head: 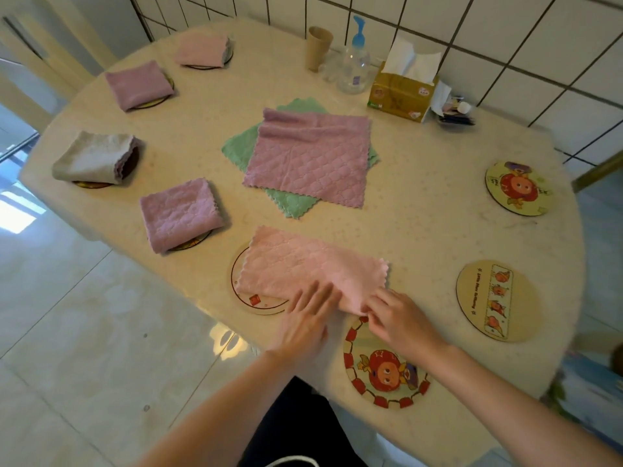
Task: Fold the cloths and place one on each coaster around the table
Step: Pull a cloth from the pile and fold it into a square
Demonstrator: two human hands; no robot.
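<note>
1. Both bare forearms reach in from the bottom edge over the table (pixel 421 203); the left hand (pixel 308 320) lies flat with fingers spread wide, its fingertips pressing the near edge of a pink cloth (pixel 303 264).
2. Just beside it, the right hand (pixel 403 320) has its fingers curled narrow, pinching the near right corner of that cloth.
3. Folded into a long strip, the pink cloth lies slantwise, its left end covering much of a pale coaster (pixel 249 303) with a red ring.
4. Under the right wrist sits a bare coaster with a red checked rim (pixel 381 375), touching the cloth's near corner.
5. Two more bare coasters lie well apart on the right: an oval-looking one with a strip of figures (pixel 495 301) and a yellow one with a red cartoon face (pixel 517 188).
6. At the table's middle an unfolded mauve cloth (pixel 308 160) lies spread over a green cloth (pixel 290 203).
7. Along the left edge four folded cloths each rest on a coaster: mauve (pixel 180 214), grey (pixel 96 158), mauve (pixel 138 84), pink (pixel 202 48).
8. By the tiled wall stand a brown cup (pixel 317 47), a clear pump bottle (pixel 355 62) and a tissue box (pixel 403 92).
</note>
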